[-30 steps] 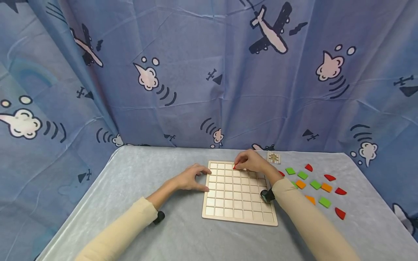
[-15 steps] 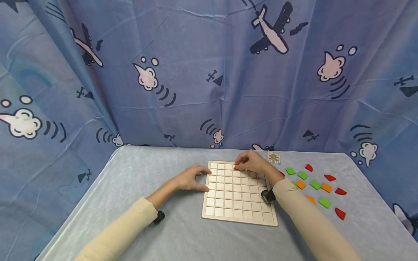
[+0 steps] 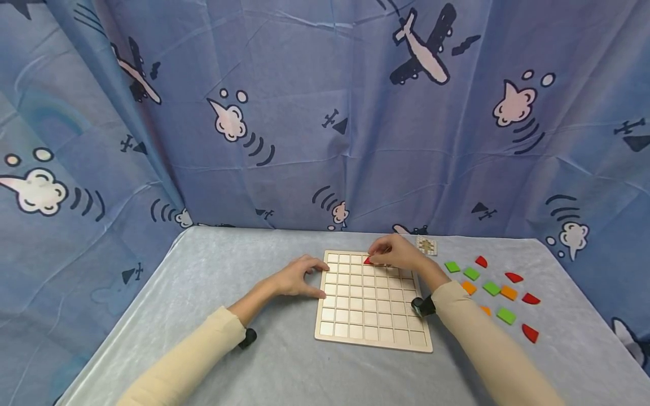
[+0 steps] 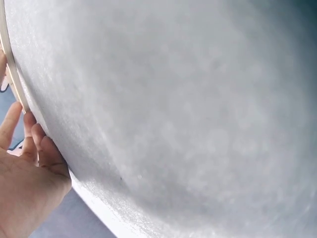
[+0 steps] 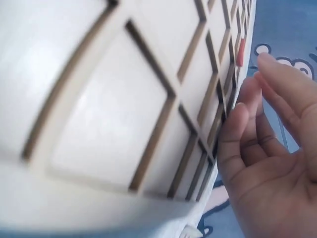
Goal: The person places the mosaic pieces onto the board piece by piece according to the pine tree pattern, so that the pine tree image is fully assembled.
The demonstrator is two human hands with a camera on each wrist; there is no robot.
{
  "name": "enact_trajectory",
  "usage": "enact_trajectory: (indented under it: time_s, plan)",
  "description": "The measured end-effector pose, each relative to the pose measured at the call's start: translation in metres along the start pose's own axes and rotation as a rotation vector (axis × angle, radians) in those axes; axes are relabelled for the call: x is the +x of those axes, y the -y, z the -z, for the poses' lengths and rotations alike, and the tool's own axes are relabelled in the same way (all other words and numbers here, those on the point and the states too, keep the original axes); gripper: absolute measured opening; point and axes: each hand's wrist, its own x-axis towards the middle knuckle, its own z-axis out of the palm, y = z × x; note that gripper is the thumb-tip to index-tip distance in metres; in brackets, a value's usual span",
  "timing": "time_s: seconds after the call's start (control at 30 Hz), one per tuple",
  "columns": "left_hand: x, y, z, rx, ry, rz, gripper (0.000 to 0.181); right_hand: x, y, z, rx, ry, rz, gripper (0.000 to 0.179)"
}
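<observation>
Right hand [image 3: 395, 252] had just edged rightward, baring more of red piece [image 3: 367, 261] in far row of wooden grid board [image 3: 355, 293]; we saw right fingers loosely bent, apparently holding nothing. Left hand [image 3: 296, 277] rested relaxed fingers against board's left edge, steadying it, we judged. Piece looked placed, we thought, though fingers partly hid how it sat
</observation>
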Motion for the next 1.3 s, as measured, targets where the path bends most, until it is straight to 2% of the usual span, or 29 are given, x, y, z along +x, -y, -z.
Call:
enact_trajectory:
  time_s: [0.33,0.57,0.7,0.93,1.13,1.3]
  plan:
    - [0.001,-0.001,0.002,-0.027,0.02,0.025,0.063,-0.024,-0.012,0.02,0.014,-0.015,-0.016,0.025]
    - [0.0,-0.001,0.003,-0.026,0.019,0.01,0.062,-0.048,-0.012,0.034,-0.048,-0.037,-0.055,0.029]
    - [-0.001,-0.001,0.001,-0.025,0.016,0.0,0.062,-0.063,-0.01,0.043,-0.038,-0.041,-0.087,0.031]
    - [-0.001,-0.001,0.0,-0.03,0.022,0.029,0.062,-0.084,-0.01,0.058,-0.006,-0.065,-0.125,0.032]
    - [-0.001,-0.002,0.0,-0.031,0.013,0.01,0.062,-0.098,-0.017,0.065,-0.024,-0.086,-0.163,0.037]
    - [-0.002,-0.003,0.001,-0.029,0.012,0.003,0.062,-0.109,-0.025,0.069,-0.024,-0.102,-0.182,0.035]
